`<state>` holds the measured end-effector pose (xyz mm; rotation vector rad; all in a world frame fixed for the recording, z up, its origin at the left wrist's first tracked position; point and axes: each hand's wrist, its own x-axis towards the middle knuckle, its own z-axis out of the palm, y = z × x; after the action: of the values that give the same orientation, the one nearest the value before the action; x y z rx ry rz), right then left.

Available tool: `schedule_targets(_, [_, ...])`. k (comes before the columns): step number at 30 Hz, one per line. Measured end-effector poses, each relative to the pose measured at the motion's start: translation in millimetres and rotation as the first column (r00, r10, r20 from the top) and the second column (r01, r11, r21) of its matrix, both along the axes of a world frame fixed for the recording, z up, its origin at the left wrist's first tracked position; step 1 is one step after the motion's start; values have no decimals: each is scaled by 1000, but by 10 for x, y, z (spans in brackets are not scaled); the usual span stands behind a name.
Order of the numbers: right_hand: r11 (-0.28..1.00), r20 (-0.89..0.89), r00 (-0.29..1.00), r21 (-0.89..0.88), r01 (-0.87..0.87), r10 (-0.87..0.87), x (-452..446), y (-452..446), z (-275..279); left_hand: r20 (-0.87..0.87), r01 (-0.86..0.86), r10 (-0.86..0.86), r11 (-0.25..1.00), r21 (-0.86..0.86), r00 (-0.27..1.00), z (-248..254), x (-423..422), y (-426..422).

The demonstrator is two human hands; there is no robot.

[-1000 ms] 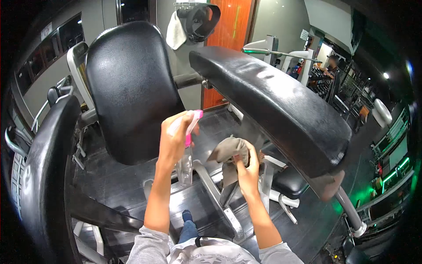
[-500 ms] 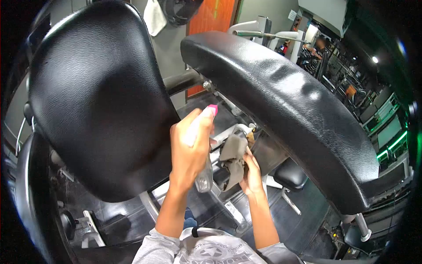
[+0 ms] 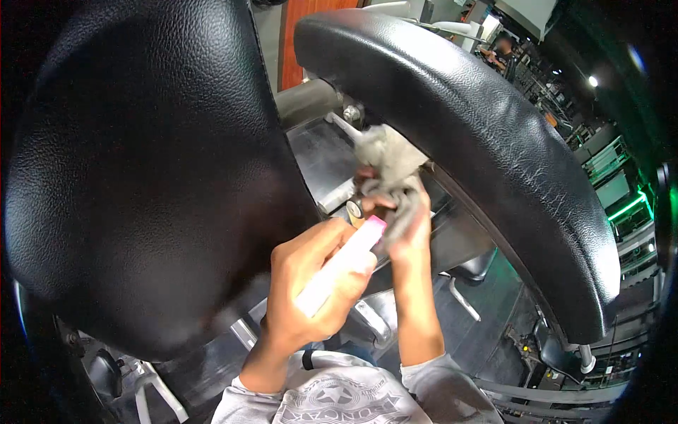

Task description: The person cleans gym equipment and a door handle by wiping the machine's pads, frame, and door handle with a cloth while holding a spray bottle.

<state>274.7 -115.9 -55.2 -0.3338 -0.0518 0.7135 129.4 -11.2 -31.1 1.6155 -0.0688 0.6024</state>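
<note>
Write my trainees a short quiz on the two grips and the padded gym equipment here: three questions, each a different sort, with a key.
1. What does the left grip hold?
A) a dumbbell
B) a white sprayer with a pink tip
C) a rope

2. True or false: the right grip holds a cloth.

3. Fill in: the large backrest-like pad and the long curved pad are both coloured ____.

Key: 1 B; 2 true; 3 black.

White glare streaked the curved black pad [image 3: 459, 116], a green strip [image 3: 627, 209] glowed at the right, the grey cloth [image 3: 397, 157] was blurred, and wide-angle distortion bent the dark edges.
</note>
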Motion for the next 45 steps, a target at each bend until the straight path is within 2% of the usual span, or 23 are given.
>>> schedule_targets(2, [955, 110, 988, 266, -131, 105, -80, -265, -182, 60, 90, -83, 988, -128, 995, -5, -4, -1])
schedule_targets(4, [963, 207, 978, 267, -26, -31, -183, -400, -245, 54, 106, -99, 986, -131, 994, -17, -18, 8])
schedule_targets(5, [959, 53, 968, 157, 234, -245, -200, -396, -298, 46, 97, -93, 991, -93, 995, -20, -18, 9])
schedule_targets(6, [958, 55, 966, 158, 240, -252, -169, -403, -310, 37, 91, -89, 994, -54, 995, -25, -21, 11])
schedule_targets(8, [955, 150, 983, 262, -141, 104, -65, -411, -280, 40, 96, -93, 994, -56, 995, -49, -21, 24])
schedule_targets(10, [952, 442, 870, -98, 290, -219, -149, -147, -194, 42, 102, -100, 993, -57, 994, -60, -17, 16])
schedule_targets(12, [957, 176, 983, 274, -99, 51, 38, -16, -193, 48, 60, -57, 995, -77, 997, -65, -17, -10])
schedule_targets(16, [968, -65, 992, 232, -93, 111, 93, -6, -92, 31, 7, -8, 1000, 17, 1000, -89, -2, -7])
schedule_targets(17, [979, -14, 997, 190, -76, 80, 58, -121, -138, 57, 43, -38, 994, -97, 998, -56, -18, -34])
schedule_targets(20, [986, 50, 998, 160, 36, -45, -223, -480, -159, 63, 62, -51, 982, -178, 997, -43, -25, -59])
schedule_targets(22, [945, 95, 989, 318, 75, -110, -474, -712, -126, 66, 60, -50, 986, -154, 997, -47, -25, -57])
schedule_targets(24, [923, 6, 988, 357, 145, -157, -518, -932, -203, 65, 49, -41, 990, -131, 997, -38, -24, -79])
schedule_targets(25, [934, -51, 964, 240, 266, -261, -562, -965, -209, 64, 48, -39, 990, -131, 997, -45, -27, -98])
schedule_targets(26, [934, -51, 964, 240, 265, -261, -541, -957, -200, 41, 65, -60, 985, -158, 997, -62, -23, -119])
schedule_targets(28, [961, 150, 988, 276, 0, -43, -403, -867, -115, 17, 86, -84, 980, -181, 996, -98, -18, -186])
schedule_targets(29, [956, 96, 995, 291, -34, 7, -352, -782, -108, 7, 99, -100, 974, -203, 995, -120, -16, -230])
schedule_targets(30, [929, 298, 953, 333, -163, 60, -227, -721, -323, -6, 111, -115, 967, -227, 993, -126, -20, -258])
schedule_targets(32, [957, 328, 930, 176, -233, 166, -50, -614, -205, -4, 124, -129, 964, -235, 992, -128, -34, -326])
schedule_targets(34, [999, 213, 977, 20, -29, 24, -227, -590, -3, 1, 140, -144, 960, -241, 990, -122, -57, -405])
schedule_targets(36, [995, 143, 988, 67, -73, 63, -321, -778, -38, 21, 134, -133, 958, -254, 991, -115, -93, -481])
schedule_targets(38, [985, 205, 977, 170, 16, -51, -497, -1049, -142, 46, 160, -153, 959, -234, 987, -146, -140, -530])
schedule_targets(42, [826, 139, 990, 562, -48, -37, -791, -1522, -236, 24, 123, -120, 968, -220, 992, -193, -279, -646])
schedule_targets(45, [897, 256, 961, 442, -19, -106, -718, -1602, -263, -1, 83, -85, 973, -215, 996, -232, -358, -745])
